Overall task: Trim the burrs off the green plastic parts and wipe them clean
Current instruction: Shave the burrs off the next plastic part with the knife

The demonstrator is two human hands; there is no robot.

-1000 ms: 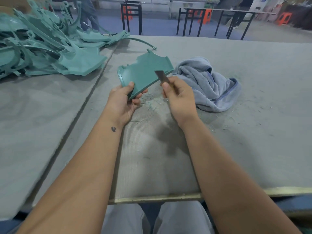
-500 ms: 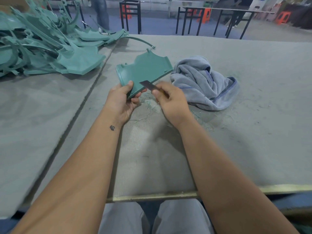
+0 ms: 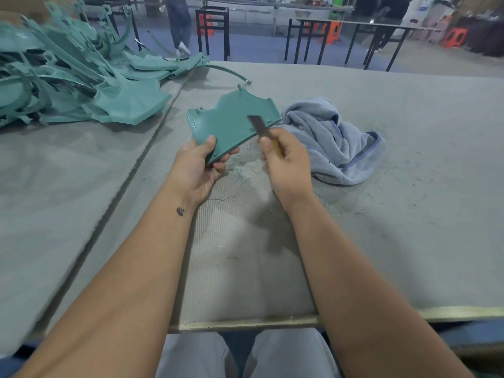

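Trimming stage, one part in hand. Left hand (image 3: 197,166) grips the green plastic part (image 3: 233,122) by its near corner, thumb on top and fingers curled beneath, holding it tilted up off the felt-covered table (image 3: 409,219). Right hand (image 3: 286,162) is closed around a knife handle, with the short grey blade (image 3: 257,126) sticking up and lying against the part's right-hand edge; the blade is slightly blurred, so actual contact with the plastic is probable rather than certain. Thin green shavings (image 3: 240,162) lie scattered on the table directly below the part, so some burr has already come off, whether from this piece or others cannot be told. A crumpled grey-blue cloth (image 3: 335,140) sits on the table just right of the part, touched by neither hand; wiping of this piece looks not yet begun. A large tangled pile of green parts (image 3: 81,85) lies well left of the held part and beyond it. No separate finished stack is visible, so whether that pile is done or waiting is unclear. Judged progress: mid-trim on this part, then the wipe, with possibly many more to go.
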